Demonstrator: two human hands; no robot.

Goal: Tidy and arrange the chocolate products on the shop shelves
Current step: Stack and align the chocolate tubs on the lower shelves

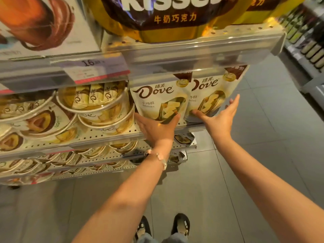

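Two cream Dove chocolate pouches stand upright side by side at the right end of the middle shelf point(108, 137). My left hand point(156, 130) cups the bottom of the left Dove pouch point(157, 100), thumb on its front and fingers round its left side. My right hand point(217, 118) is spread flat against the right Dove pouch point(208, 95), thumb touching its lower front and fingers stretched past its right edge. Left of the pouches lie round Dove tubs point(94, 99), stacked and tilted.
A big golden Kisses bag point(168, 20) and a white box point(43, 27) sit on the shelf above, whose clear rail carries a price tag point(91, 71). Lower shelves hold more tubs point(70, 156). Grey floor tiles and another shelving unit point(308, 37) lie to the right.
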